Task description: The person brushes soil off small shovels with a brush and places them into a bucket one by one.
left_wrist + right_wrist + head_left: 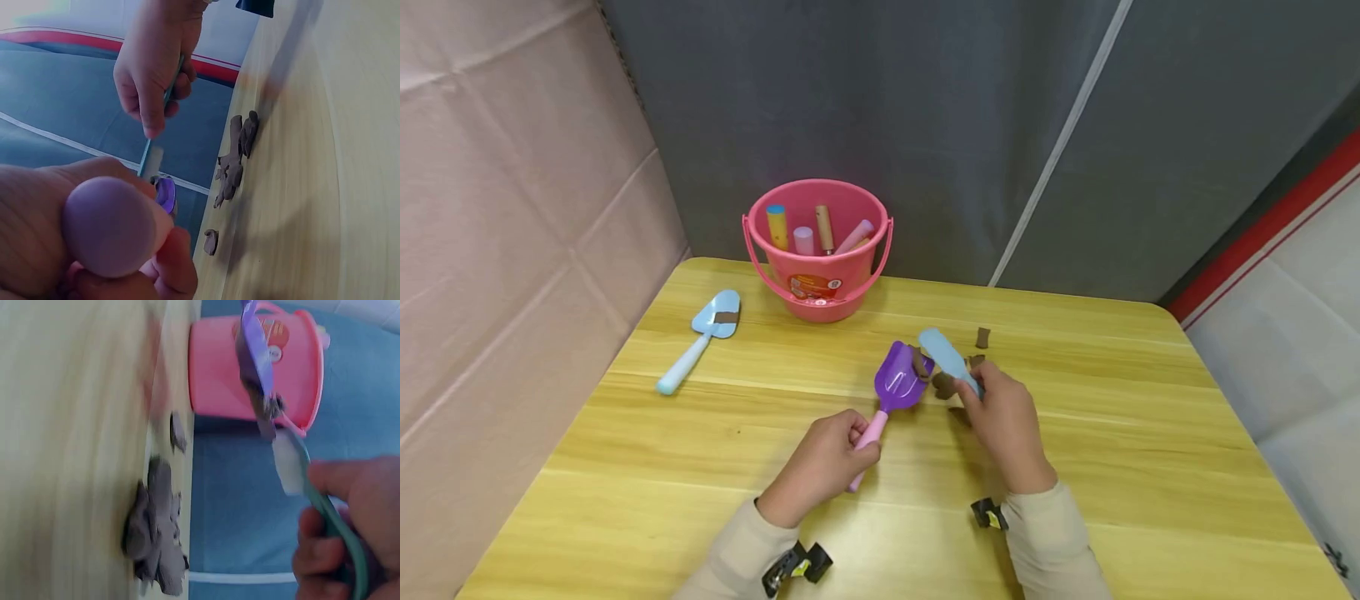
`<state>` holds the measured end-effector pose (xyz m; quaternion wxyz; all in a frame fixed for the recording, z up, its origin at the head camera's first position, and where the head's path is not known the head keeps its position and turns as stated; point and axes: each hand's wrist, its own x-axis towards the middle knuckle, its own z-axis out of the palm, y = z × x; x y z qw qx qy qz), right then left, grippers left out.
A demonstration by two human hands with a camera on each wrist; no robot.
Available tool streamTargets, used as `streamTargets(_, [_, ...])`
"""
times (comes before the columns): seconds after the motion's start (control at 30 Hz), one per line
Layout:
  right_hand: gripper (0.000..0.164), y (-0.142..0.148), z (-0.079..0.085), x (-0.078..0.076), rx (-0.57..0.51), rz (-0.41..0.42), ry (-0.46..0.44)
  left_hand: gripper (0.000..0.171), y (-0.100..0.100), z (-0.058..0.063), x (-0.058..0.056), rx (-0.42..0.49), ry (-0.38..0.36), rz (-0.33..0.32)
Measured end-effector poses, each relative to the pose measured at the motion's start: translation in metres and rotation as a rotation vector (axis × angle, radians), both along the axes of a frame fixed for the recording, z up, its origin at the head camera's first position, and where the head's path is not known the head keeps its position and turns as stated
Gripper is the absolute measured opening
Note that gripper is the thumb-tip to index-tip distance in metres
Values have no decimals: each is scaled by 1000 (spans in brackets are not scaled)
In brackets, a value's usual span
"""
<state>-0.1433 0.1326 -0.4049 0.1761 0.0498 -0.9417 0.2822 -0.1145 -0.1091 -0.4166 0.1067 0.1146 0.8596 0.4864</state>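
Observation:
My left hand [823, 460] grips the pink handle [870, 433] of a purple toy shovel [895, 379], scoop pointing away from me. A brown clay-like piece [919, 363] lies at the scoop's right edge. With my right hand [1006, 421] I hold a flat light-blue tool like a spatula [945, 354], its blade close to that edge. In the right wrist view the spatula's pale blade [287, 462] is beside brown material [259, 406] on the shovel; whether they touch I cannot tell. More brown pieces [944, 385] lie on the table beneath.
A pink bucket [820, 310] with several handled tools inside stands at the back of the wooden table [662, 508]. To its left lies a blue toy shovel [683, 364] bearing a brown piece [726, 317]. A dark grey curtain [887, 100] hangs behind the table.

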Motion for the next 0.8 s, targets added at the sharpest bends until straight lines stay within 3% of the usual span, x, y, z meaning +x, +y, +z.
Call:
streamTargets(0.07, [19, 4, 0, -1, -7, -41, 37, 13, 0, -1, -1, -6, -16, 0])
streamTargets(0.13, [19, 6, 1, 0, -22, -26, 37, 13, 0, -1, -1, -6, -35, -4])
streamTargets(0.33, [15, -4, 1, 6, 37, 222, -77, 12, -1, -1, 0, -18, -33, -4])
streamTargets(0.47, [17, -11, -2, 8, 88, 291, -123, 12, -1, -1, 0, -23, -20, -5])
streamTargets(0.63, [16, -7, -5, 6, 91, 237, -151, 14, -1, 1, 0, -10, -38, -19])
streamTargets(0.8, [19, 5, -4, 2, 69, 44, -76, 13, -3, 1, -1, -28, -42, -25])
